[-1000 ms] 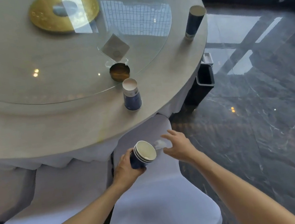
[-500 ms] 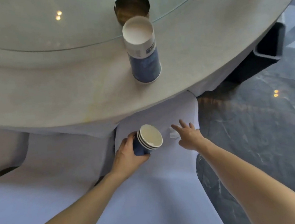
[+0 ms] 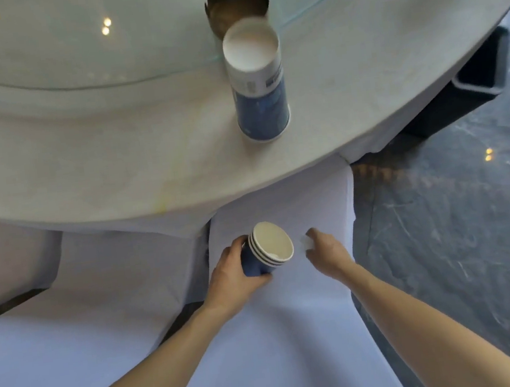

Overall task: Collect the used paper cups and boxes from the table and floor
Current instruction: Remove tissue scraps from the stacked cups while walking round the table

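A: Where are the hands?

B: Both reach forward over a white-covered chair pushed up to a round tabletop. The left hand is wrapped around a stack of cups, blue outside and pale inside. The stack tilts, its mouth facing up and to the right. Three or four rims show, nested one in another.

A: And the right hand?

B: The right hand sits just right of the stack, not touching it. Its fingers curl down onto a small white scrap lying on the chair cover. The scrap is blurred, so I cannot tell what it is, and I cannot tell whether the fingers pinch it or only rest on it.

A: Are there other cups?

B: Yes. One tall cup stands upright on the tabletop near its edge, straight ahead of the hands and well apart from them. It is blue below and white near the rim, with small print I cannot read. It may be more than one cup nested; I cannot tell.

A: What else is on the tabletop?

B: A glass turntable covers the middle. A dark brass-coloured round holder stands at its edge, just behind the tall cup.

A: And around it?

B: A second covered chair is at left. At right is dark marble floor, with a black bin partly tucked under the tabletop edge.
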`<state>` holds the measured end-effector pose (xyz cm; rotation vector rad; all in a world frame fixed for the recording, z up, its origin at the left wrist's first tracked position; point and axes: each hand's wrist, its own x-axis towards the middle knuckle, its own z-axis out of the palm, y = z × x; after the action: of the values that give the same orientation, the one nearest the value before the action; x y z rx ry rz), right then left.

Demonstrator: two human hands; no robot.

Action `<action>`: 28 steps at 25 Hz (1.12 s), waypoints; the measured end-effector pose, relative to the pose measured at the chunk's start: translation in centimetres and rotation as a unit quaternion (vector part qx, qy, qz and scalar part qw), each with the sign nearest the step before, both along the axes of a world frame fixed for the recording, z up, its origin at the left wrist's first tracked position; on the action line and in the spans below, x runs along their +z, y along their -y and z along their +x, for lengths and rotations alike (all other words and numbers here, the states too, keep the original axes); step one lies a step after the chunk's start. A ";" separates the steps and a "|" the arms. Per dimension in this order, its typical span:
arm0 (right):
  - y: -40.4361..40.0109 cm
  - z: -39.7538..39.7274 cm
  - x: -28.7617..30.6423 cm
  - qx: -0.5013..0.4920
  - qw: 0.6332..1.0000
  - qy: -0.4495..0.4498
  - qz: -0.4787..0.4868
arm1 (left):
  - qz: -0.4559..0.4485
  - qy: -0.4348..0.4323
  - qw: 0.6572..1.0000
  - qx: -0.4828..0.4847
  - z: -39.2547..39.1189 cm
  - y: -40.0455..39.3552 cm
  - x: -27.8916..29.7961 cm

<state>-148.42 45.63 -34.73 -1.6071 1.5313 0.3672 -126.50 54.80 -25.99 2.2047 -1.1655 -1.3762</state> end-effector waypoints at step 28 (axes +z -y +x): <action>13.5 14.7 34.7 0.250 0.867 -0.109 -0.418 | -0.181 -0.067 0.978 0.079 7.4 -0.7 15.1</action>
<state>-133.72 32.14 -0.01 -2.7509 1.5062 0.1543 -119.08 55.54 -10.88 1.8740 -1.0685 -1.1256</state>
